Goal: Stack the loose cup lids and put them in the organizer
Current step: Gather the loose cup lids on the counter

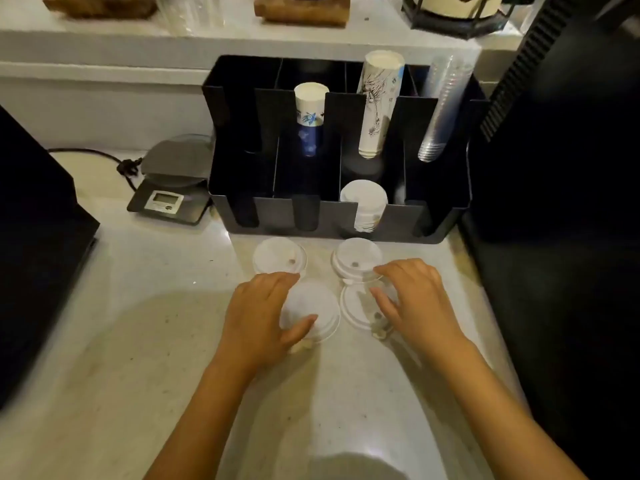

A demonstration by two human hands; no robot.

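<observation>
Several white cup lids lie on the pale counter in front of a black organizer. My left hand curls around the near left lid, thumb and fingers on its rim. My right hand rests over the near right lid, fingers spread on it; whether it grips the lid is unclear. Two more lids lie just beyond: a far left lid and a far right lid. A stack of white lids stands in the organizer's front row, third slot from the left.
The organizer's back row holds a blue-printed paper cup stack, a taller white cup stack and clear plastic cups. A digital scale sits left of it. Dark machines flank the counter at left and right.
</observation>
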